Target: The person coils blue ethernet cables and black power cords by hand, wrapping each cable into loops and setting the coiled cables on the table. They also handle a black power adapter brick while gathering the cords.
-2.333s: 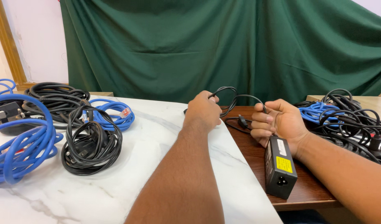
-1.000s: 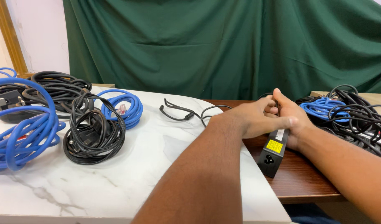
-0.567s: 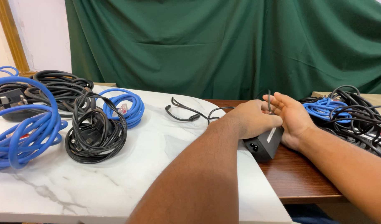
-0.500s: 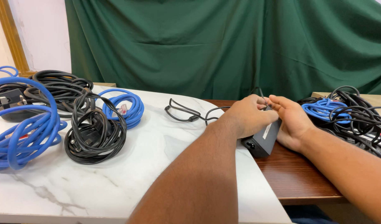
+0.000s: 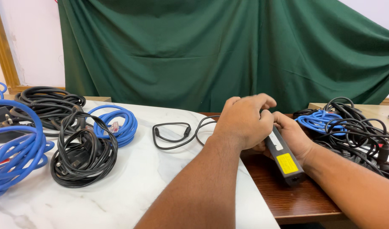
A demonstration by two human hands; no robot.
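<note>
At frame centre, the left hand (image 5: pixel 244 121) and right hand (image 5: pixel 292 136) clamp a black power adapter (image 5: pixel 284 156) above the worktop (image 5: pixel 118 191), its thin cord (image 5: pixel 177 135) trailing left.

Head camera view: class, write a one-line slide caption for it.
Both hands, left hand and right hand, grip a black power adapter beside coiled cables on a marble table.

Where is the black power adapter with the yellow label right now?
The black power adapter sits right of centre in the head view, held between the left hand and right hand, over the wooden table.
</note>
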